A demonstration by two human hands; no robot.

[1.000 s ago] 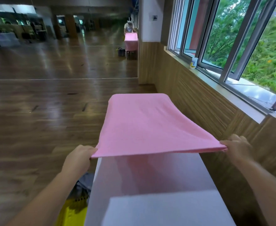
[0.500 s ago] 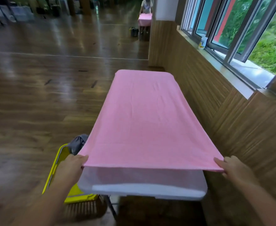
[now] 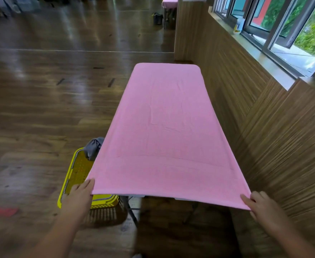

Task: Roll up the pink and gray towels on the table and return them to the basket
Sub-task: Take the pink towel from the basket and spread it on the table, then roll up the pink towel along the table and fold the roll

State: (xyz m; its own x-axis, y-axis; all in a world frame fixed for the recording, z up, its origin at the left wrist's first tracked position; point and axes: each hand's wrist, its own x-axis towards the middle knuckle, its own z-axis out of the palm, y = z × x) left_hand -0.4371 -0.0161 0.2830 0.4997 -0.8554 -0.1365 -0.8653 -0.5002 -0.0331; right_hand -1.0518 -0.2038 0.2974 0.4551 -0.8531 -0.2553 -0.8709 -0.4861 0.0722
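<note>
A pink towel (image 3: 164,127) lies spread flat over the whole length of the narrow table, whose white near edge (image 3: 136,195) just shows under it. My left hand (image 3: 80,194) pinches the towel's near left corner and my right hand (image 3: 259,203) pinches the near right corner, both past the table's near end. A yellow basket (image 3: 73,175) stands on the floor left of the table, partly hidden by the towel. A gray towel (image 3: 93,146) hangs over the basket's far rim.
A wood-panelled wall (image 3: 264,127) runs close along the table's right side, with a window sill and a small bottle (image 3: 237,27) above. Dark wooden floor (image 3: 41,99) stretches left and ahead. Folding table legs (image 3: 132,211) stand below. A mirror at the far end reflects the scene.
Both hands have drawn the towel's near edge toward me, so the towel now covers the whole tabletop. The view has tilted further down.
</note>
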